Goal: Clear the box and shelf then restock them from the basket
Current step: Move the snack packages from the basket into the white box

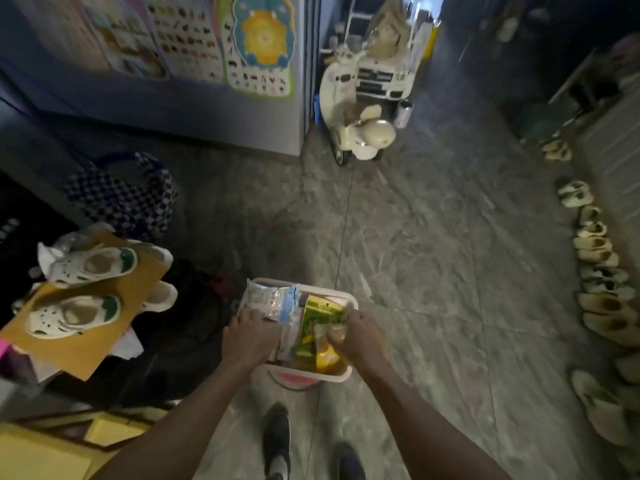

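Note:
A white basket hangs in front of me above the floor, packed with goods. My left hand grips its left side, fingers curled over the rim beside a clear packet with blue print. My right hand grips the right side, next to green and yellow packets. A pink item shows below the basket's near edge. No shelf is in sight, and I cannot tell which box is the task's.
A cardboard sheet with a pair of white shoes lies at the left over dark bags. A checkered bag sits behind. A toy scooter stands ahead. Slippers line the right wall. Yellow boxes are lower left.

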A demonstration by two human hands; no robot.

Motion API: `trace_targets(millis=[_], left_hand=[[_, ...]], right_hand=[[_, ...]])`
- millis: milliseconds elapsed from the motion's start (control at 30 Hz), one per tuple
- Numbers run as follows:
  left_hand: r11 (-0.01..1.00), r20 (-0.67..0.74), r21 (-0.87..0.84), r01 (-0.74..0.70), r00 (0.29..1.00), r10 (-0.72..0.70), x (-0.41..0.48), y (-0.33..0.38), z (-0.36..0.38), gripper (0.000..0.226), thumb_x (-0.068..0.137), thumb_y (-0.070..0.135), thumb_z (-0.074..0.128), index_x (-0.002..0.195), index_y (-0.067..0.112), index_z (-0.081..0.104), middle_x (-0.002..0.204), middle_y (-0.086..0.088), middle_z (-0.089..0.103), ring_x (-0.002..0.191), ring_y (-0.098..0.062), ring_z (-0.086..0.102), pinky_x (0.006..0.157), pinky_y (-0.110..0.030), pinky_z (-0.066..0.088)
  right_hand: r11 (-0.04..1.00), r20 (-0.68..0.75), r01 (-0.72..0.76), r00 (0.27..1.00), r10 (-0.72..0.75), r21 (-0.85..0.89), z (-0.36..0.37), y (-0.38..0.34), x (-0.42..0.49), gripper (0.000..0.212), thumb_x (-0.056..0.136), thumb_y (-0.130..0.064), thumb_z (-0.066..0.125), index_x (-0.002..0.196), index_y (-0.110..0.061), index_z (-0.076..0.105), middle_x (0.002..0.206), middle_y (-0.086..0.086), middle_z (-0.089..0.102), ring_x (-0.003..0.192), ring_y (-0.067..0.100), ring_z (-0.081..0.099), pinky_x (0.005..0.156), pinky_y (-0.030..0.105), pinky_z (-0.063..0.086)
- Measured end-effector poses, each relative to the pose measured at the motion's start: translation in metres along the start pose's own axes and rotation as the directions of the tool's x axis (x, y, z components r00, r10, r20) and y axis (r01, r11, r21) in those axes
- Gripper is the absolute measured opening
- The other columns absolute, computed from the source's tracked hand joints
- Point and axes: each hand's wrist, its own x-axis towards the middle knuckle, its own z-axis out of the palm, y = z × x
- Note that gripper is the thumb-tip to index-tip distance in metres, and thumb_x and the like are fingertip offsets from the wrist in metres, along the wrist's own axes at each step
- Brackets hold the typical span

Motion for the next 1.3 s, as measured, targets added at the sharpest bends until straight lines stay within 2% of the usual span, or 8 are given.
trace_targets(millis=[133,300,433,533,667,800,900,1300], left_hand=[[0.994,0.076,-0.029,0.110,0.991,-0.107,0.045,0.001,0.037,0.101,0.086,0.083,0.043,0.162,0.016,0.031,0.162,-0.011,0.040,0.144,-0.035,0.043,0.115,-0.052,0.036],[0.972,0.146,0.024,0.235,0.961,-0.236,0.102,-0.014,0.107,0.118,0.077,0.094,0.049,0.157,0.009,0.034,0.158,-0.014,0.039,0.141,-0.036,0.044,0.108,-0.050,0.042],[0.953,0.209,0.107,0.284,0.931,-0.301,0.138,-0.028,0.167,0.139,0.064,0.098,0.059,0.165,0.015,0.011,0.171,-0.014,0.012,0.151,-0.044,0.028,0.109,-0.057,0.044],[0.941,0.222,0.173,0.290,0.920,-0.324,0.150,-0.042,0.203,0.145,0.061,0.091,0.073,0.164,0.018,0.002,0.171,-0.016,-0.004,0.152,-0.050,0.021,0.106,-0.064,0.046],[0.934,0.154,0.275,0.226,0.949,-0.275,0.147,-0.044,0.226,0.127,0.071,0.065,0.087,0.159,0.012,0.012,0.159,-0.020,0.026,0.140,-0.043,0.045,0.091,-0.048,0.059],[0.959,0.078,0.217,0.181,0.976,-0.201,0.143,-0.046,0.221,0.091,0.081,0.028,0.087,0.149,0.016,0.028,0.148,-0.015,0.043,0.130,-0.039,0.055,0.086,-0.045,0.061],[0.982,0.042,0.114,0.153,0.986,-0.158,0.137,-0.049,0.205,0.087,0.077,0.028,0.088,0.142,0.021,0.030,0.138,-0.008,0.044,0.120,-0.036,0.058,0.081,-0.045,0.057],[0.920,-0.012,-0.388,-0.062,0.998,0.062,0.077,-0.016,0.074,0.112,0.069,0.051,0.086,0.160,0.040,0.020,0.150,0.006,0.052,0.129,-0.020,0.058,0.099,-0.045,0.055]], right_hand=[[0.995,0.107,0.072,0.992,-0.065,-0.067,0.048,0.015,0.038,0.095,0.085,-0.082,0.050,0.154,-0.016,0.045,0.137,0.009,0.065,0.114,0.031,0.066,0.089,0.044,0.059],[0.959,0.276,0.264,0.934,-0.229,-0.099,0.106,0.029,0.091,0.065,0.084,-0.063,0.074,0.133,-0.023,0.055,0.135,0.004,0.064,0.117,0.025,0.063,0.096,0.040,0.056],[0.914,0.376,0.381,0.874,-0.307,-0.141,0.156,0.037,0.128,0.098,0.075,-0.060,0.086,0.153,-0.017,0.044,0.158,0.010,0.048,0.143,0.032,0.047,0.121,0.048,0.041],[0.885,0.460,0.424,0.836,-0.299,-0.194,0.189,0.047,0.143,0.137,0.070,-0.059,0.093,0.169,-0.014,0.010,0.175,0.020,0.016,0.160,0.043,0.019,0.130,0.058,0.018],[0.882,0.385,0.416,0.869,-0.312,-0.223,0.216,0.061,0.142,0.124,0.082,-0.056,0.084,0.169,-0.018,0.003,0.169,0.017,0.029,0.157,0.041,0.028,0.129,0.061,0.021],[0.874,0.268,0.440,0.884,-0.383,-0.204,0.216,0.064,0.140,0.089,0.087,-0.049,0.080,0.156,-0.018,0.033,0.149,0.008,0.052,0.138,0.031,0.049,0.123,0.053,0.036],[0.872,0.242,0.453,0.881,-0.406,-0.184,0.204,0.061,0.138,0.068,0.084,-0.048,0.083,0.137,-0.023,0.049,0.135,0.002,0.059,0.124,0.025,0.055,0.116,0.048,0.043],[0.906,0.108,0.421,0.903,-0.415,-0.039,0.049,0.000,0.102,0.091,0.068,-0.057,0.088,0.141,-0.017,0.051,0.135,0.005,0.061,0.126,0.029,0.057,0.108,0.049,0.043]])
